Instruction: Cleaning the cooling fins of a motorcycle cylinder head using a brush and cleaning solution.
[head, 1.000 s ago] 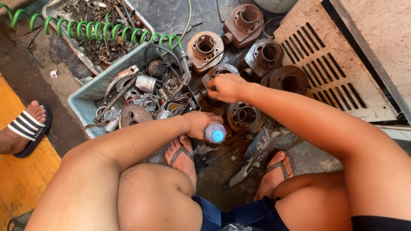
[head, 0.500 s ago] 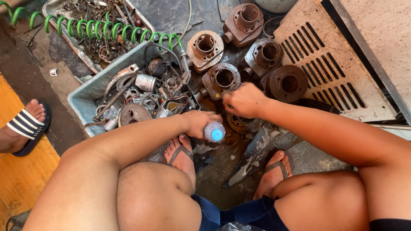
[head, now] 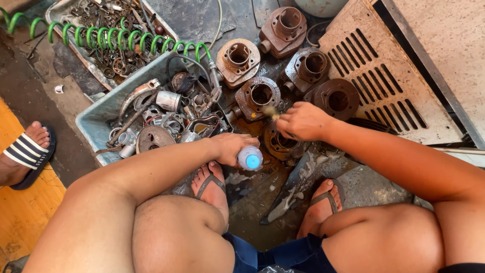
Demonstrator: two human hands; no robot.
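I squat over a wet, dirty floor strewn with rusty engine cylinders. My left hand point(head: 233, 147) grips a small clear plastic bottle with a blue cap point(head: 250, 158), held just above my left foot. My right hand point(head: 303, 121) is closed on a small brush point(head: 270, 112) whose worn tip points left, over a rusty cylinder point(head: 279, 144) lying below it. Another rusty cylinder point(head: 258, 95) stands just beyond the brush tip.
A grey plastic bin point(head: 101, 117) full of metal scrap sits to the left, with a green coiled hose point(head: 126, 38) across it. More cylinders point(head: 237, 58) point(head: 336, 98) stand behind. A slotted metal panel point(head: 384, 76) lies at right. Another person's sandalled foot point(head: 25, 151) is at far left.
My right hand has drifted right and slightly down, from the middle cylinders to over the near one. The left hand with the bottle has stayed put.
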